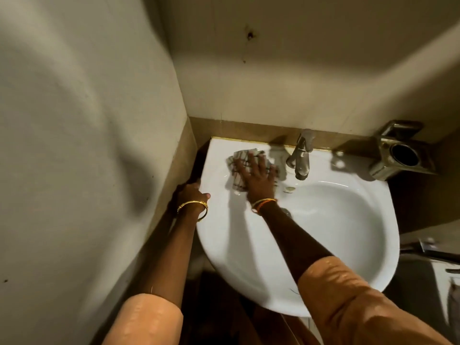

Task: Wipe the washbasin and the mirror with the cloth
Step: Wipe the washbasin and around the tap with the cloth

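Observation:
The white washbasin (249,245) fills the middle of the view, set into a corner. A checked cloth (237,158) lies flat on its back left ledge, left of the tap. My right hand (257,176) presses on the cloth with its fingers spread straight. My left hand (193,192) grips the basin's left rim, thumb on top and fingers curled over the edge. No mirror is in view.
A metal tap (300,155) stands at the back of the basin. A metal holder with a round cup (400,151) is fixed to the wall at the right. Walls close in at the left and behind. Dark objects lie at the lower right.

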